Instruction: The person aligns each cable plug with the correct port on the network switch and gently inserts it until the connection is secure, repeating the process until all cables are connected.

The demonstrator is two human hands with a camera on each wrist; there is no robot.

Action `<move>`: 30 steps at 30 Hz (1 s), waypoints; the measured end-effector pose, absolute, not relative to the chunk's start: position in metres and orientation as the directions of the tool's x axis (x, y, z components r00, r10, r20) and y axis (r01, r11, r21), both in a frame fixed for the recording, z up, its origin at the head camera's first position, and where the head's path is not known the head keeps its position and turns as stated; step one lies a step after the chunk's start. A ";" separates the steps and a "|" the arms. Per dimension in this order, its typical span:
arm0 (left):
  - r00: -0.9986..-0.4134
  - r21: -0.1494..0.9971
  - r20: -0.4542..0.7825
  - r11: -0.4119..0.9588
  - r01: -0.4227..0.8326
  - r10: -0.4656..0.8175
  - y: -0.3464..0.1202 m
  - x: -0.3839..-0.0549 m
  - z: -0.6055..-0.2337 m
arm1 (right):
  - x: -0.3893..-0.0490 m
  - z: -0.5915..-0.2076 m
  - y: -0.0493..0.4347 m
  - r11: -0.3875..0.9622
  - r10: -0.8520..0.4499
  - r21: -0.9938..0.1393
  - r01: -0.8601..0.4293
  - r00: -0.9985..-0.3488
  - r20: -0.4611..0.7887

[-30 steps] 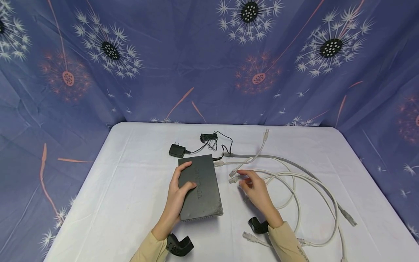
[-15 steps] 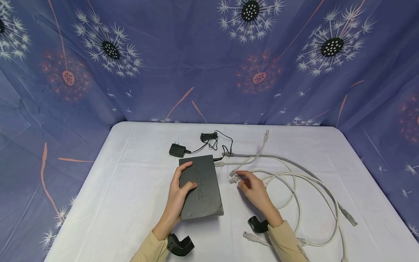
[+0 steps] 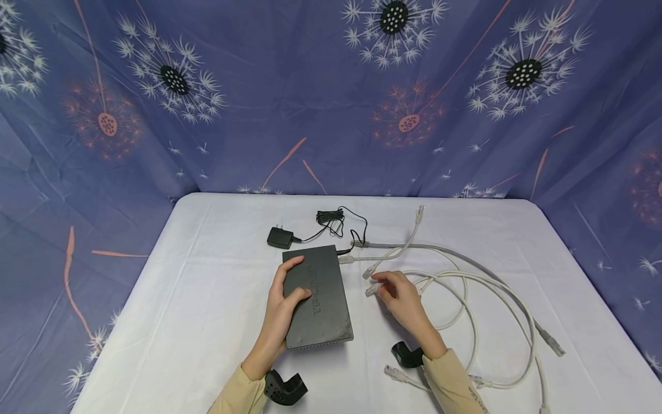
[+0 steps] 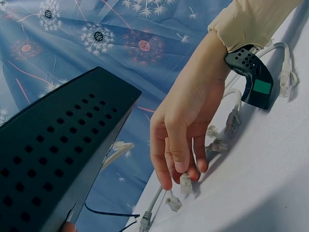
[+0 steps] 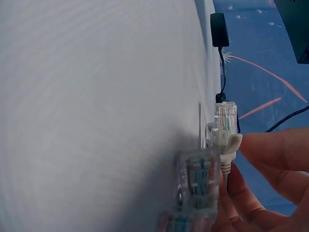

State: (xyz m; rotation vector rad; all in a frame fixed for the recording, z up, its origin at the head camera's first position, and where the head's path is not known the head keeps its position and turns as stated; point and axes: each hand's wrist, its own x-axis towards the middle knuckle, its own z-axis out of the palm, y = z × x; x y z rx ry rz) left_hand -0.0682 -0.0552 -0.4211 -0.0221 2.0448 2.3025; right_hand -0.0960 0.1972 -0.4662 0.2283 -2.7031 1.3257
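A dark grey network switch (image 3: 326, 313) is tilted up over the table in my left hand (image 3: 279, 302), thumb on its top face and fingers beneath. Its vent-holed side (image 4: 58, 150) fills the left of the left wrist view. On its right edge sit a black power lead (image 3: 343, 251) and a white cable plug (image 3: 346, 260). My right hand (image 3: 405, 302) pinches a network cable by its clear-ended plug (image 5: 226, 121), between thumb and fingers, low over the cloth. Another loose plug (image 3: 368, 272) lies just beyond those fingertips.
A black power adapter (image 3: 280, 237) and its bundled cord (image 3: 329, 217) lie behind the switch. White cables (image 3: 468, 322) and a grey cable (image 3: 491, 276) loop across the right side of the white tablecloth (image 3: 207, 276). A patterned blue curtain (image 3: 289, 86) hangs behind.
The right hand has drawn its plug slightly toward the person, apart from the other loose plug. The left hand and the switch have hardly moved.
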 end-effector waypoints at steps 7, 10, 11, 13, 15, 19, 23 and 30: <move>-0.998 0.993 -0.051 -0.107 -0.054 0.032 -0.055 -0.068 -0.421 | -0.095 -0.467 0.197 0.587 -0.071 -0.790 -0.177 -0.983 0.167; -0.998 0.993 -0.050 -0.109 -0.053 0.030 -0.055 -0.067 -0.421 | -0.095 -0.466 0.197 0.576 -0.066 -0.797 -0.180 -0.982 0.175; -0.998 0.992 -0.050 -0.111 -0.053 0.030 -0.055 -0.067 -0.421 | -0.095 -0.466 0.197 0.575 -0.064 -0.797 -0.182 -0.982 0.178; -0.998 0.992 -0.051 -0.114 -0.054 0.028 -0.055 -0.067 -0.421 | -0.094 -0.465 0.197 0.574 -0.060 -0.797 -0.184 -0.981 0.184; -0.998 0.991 -0.053 -0.118 -0.056 0.027 -0.055 -0.068 -0.421 | -0.094 -0.465 0.196 0.573 -0.055 -0.798 -0.187 -0.980 0.191; -0.998 0.991 -0.054 -0.119 -0.056 0.026 -0.055 -0.068 -0.421 | -0.092 -0.465 0.196 0.556 -0.043 -0.806 -0.202 -0.976 0.215; -0.998 0.991 -0.055 -0.119 -0.058 0.027 -0.055 -0.067 -0.421 | -0.092 -0.465 0.195 0.535 -0.034 -0.814 -0.227 -0.968 0.248; -0.998 0.992 -0.052 -0.116 -0.055 0.032 -0.055 -0.067 -0.422 | -0.091 -0.460 0.194 0.509 -0.019 -0.830 -0.229 -0.967 0.255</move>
